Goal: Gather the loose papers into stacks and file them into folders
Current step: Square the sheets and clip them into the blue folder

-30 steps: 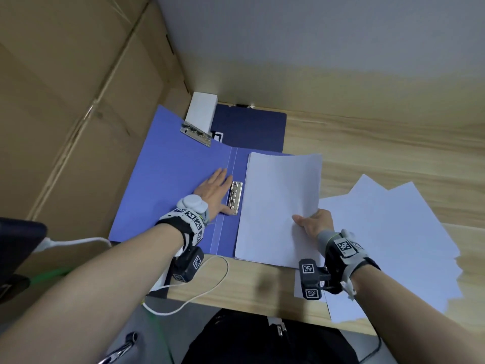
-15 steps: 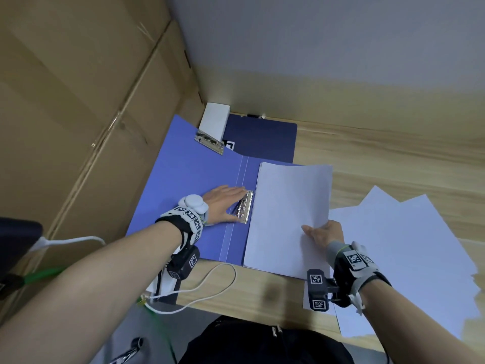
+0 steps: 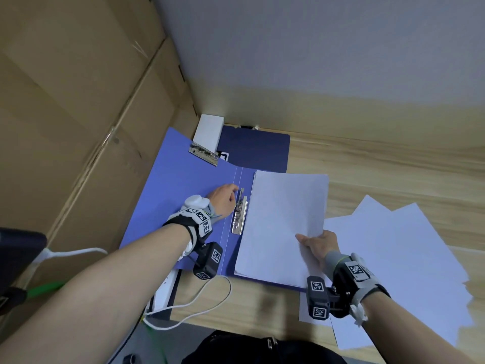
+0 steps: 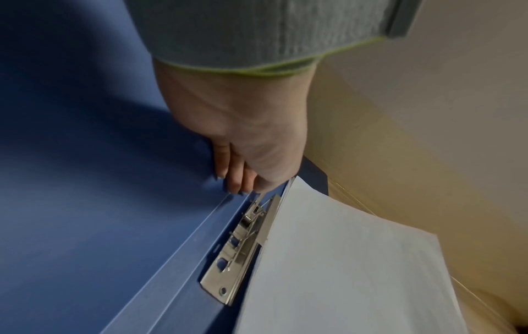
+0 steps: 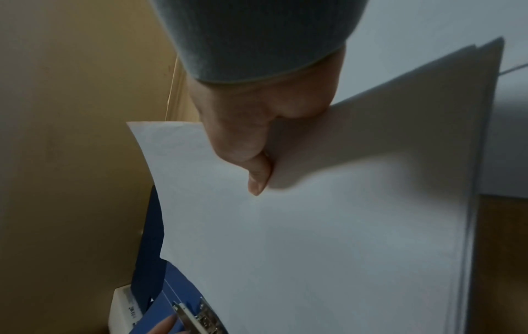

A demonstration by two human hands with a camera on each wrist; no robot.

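An open blue folder (image 3: pixel 183 195) lies on the wooden desk, its metal clip (image 3: pixel 240 214) beside the spine. My left hand (image 3: pixel 225 198) sits at the clip's far end with the fingers curled on its lever (image 4: pixel 258 198), which is raised. A stack of white paper (image 3: pixel 283 219) rests on the folder's right half, its left edge against the clip (image 4: pixel 243 244). My right hand (image 3: pixel 315 243) grips the stack's right edge, thumb (image 5: pixel 257 176) on top and fingers hidden underneath. Several loose sheets (image 3: pixel 406 258) lie spread to the right.
A shut dark blue folder (image 3: pixel 257 148) and a white box (image 3: pixel 208 132) lie behind the open one, by the wall. Cardboard boxes (image 3: pixel 78 127) stand close on the left. A white cable (image 3: pixel 196 306) loops over the desk's front edge.
My left hand went from lying flat beside the clip to curling its fingers on the lever, which now stands raised. My right hand kept hold of the stack.
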